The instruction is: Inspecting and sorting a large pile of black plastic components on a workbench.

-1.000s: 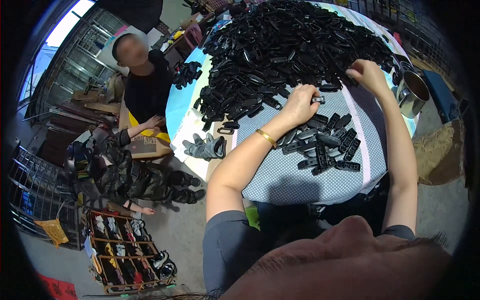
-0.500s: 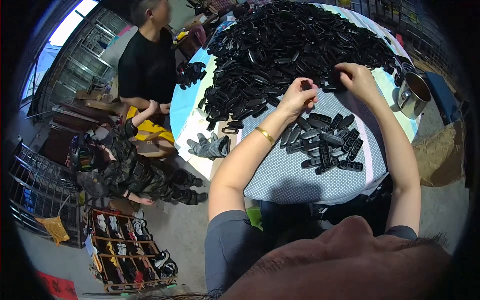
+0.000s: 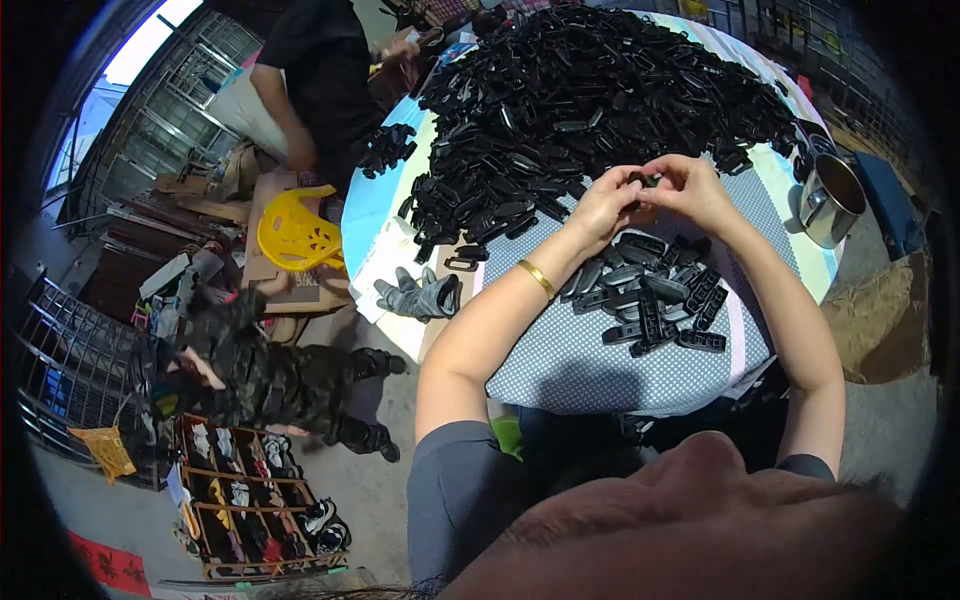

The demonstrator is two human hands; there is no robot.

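Note:
My left hand (image 3: 605, 208) and my right hand (image 3: 697, 190) meet over the table, fingertips pinched together around a small black plastic part (image 3: 649, 181). The fingers cover most of it, so I cannot tell whether it is one piece or two. Just beyond my hands spreads a big pile of black plastic parts (image 3: 540, 120), some of them oval frames with open middles. Nearer to me, between my forearms, lies a smaller heap of longer, thicker black plastic pieces (image 3: 650, 300) on the dotted tablecloth (image 3: 560, 365).
Grey work gloves (image 3: 420, 295) lie at the table's left edge, near a few loose frames (image 3: 463, 264). A metal mug (image 3: 832, 200) stands at the right. Left of the table are a yellow stool (image 3: 298, 235), a person in black (image 3: 318, 80) and another in camouflage (image 3: 290, 380); a shoe rack (image 3: 245, 490) stands lower left.
My right hand has come back from the pile to meet my left at the held part. The person in black has bent toward the table; the one in camouflage has moved away from the stool.

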